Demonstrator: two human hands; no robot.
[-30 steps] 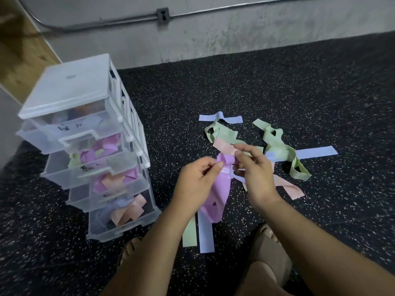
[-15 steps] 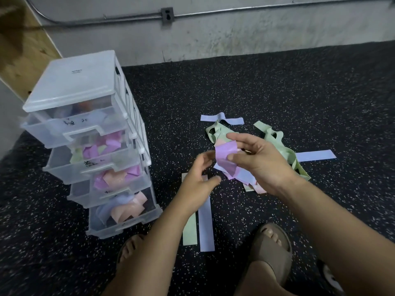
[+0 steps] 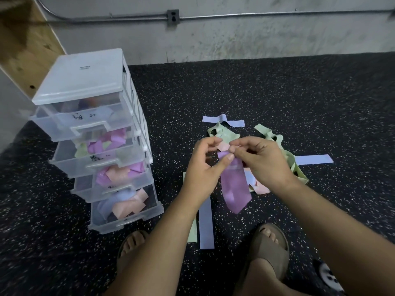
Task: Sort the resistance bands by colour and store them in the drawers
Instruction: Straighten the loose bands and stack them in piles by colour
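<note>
A purple resistance band [image 3: 234, 189] hangs in the air between my hands, above the floor. My left hand [image 3: 203, 169] pinches its top end with thumb and fingers. My right hand [image 3: 261, 161] pinches the same top end from the right. Under and behind the hands lies a loose pile of bands: green ones [image 3: 223, 133], a pink one [image 3: 261, 189] and a blue one [image 3: 223, 120]. A blue strip [image 3: 314, 159] lies to the right. Another blue strip [image 3: 206, 225] and a green strip [image 3: 193, 235] lie near my feet. A clear plastic drawer tower [image 3: 85, 82] at left holds mixed bands.
The tower's drawers are all pulled partly out, the bottom one [image 3: 128, 218] holding pink and blue bands. My feet in sandals [image 3: 267, 248] stand on the black speckled floor. A grey wall with a conduit and outlet box [image 3: 172, 17] runs behind.
My right hand alone held the folded purple band half a second ago. Now both hands pinch its top end and the band hangs down long, unfolded.
</note>
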